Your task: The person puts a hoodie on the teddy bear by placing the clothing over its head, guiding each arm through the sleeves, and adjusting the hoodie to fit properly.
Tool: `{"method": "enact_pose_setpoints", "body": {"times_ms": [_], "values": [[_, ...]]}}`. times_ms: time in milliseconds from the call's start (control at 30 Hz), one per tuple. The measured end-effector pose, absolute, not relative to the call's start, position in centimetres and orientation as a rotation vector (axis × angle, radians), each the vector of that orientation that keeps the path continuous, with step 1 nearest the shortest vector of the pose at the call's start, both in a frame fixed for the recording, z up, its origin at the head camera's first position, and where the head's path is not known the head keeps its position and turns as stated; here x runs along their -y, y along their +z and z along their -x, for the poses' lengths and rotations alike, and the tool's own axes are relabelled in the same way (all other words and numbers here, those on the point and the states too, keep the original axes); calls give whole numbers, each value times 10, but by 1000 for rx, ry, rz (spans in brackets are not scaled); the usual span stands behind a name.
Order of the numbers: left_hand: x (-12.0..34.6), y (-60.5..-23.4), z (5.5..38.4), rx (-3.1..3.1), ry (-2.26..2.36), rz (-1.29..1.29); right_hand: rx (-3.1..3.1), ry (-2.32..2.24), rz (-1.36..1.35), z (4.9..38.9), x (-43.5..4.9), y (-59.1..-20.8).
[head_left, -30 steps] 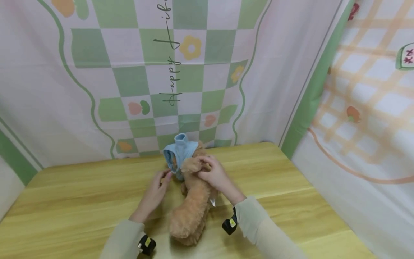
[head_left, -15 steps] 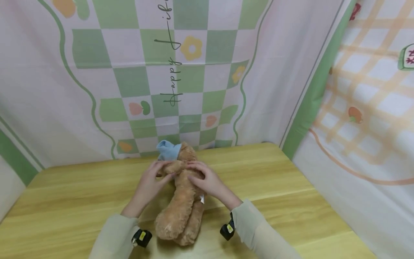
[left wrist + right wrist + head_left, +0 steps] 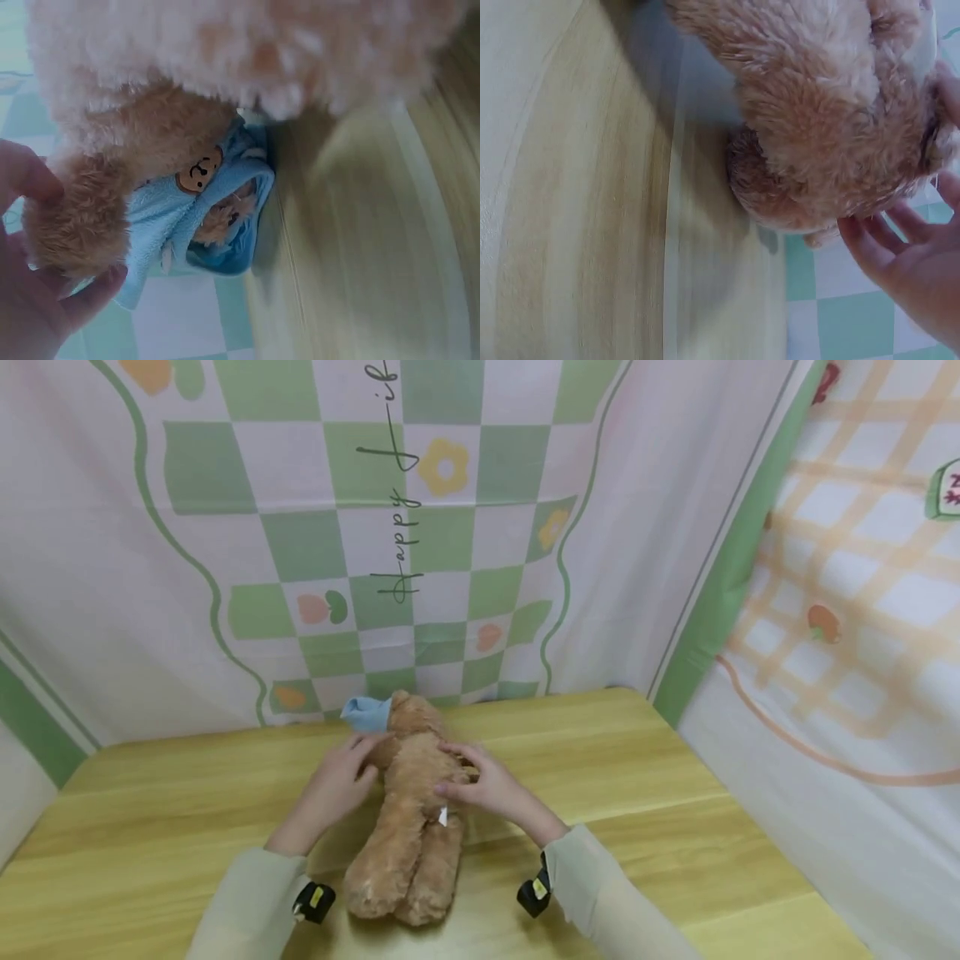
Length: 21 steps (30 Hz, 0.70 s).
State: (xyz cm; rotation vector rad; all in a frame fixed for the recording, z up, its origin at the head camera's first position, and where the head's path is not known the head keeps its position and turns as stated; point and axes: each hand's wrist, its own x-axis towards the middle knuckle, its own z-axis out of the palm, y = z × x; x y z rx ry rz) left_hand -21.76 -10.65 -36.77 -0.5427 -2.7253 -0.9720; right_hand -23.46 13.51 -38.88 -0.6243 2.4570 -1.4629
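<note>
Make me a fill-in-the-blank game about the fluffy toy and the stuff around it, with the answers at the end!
1. The garment on the plush toy is light ____.
2. The patch on that garment shows an animal's ____.
3. The hand nearer the garment is the person's ____ one.
4. Behind the table, the cloth has squares of white and ____.

Missing words: blue; face; left; green.
</note>
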Motion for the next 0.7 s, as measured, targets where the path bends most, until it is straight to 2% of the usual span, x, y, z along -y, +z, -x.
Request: {"method": "enact_pose_setpoints", "body": {"times_ms": [100, 333, 700], "values": [[107, -371, 218, 2795, -941, 534, -2405, -1433, 608, 235, -136, -390], [108, -383, 218, 2808, -1078, 513, -2241, -1522, 380, 233, -135, -393], [113, -400, 215, 2784, -1086, 572, -2540, -1575, 379, 227, -120, -387]]}}
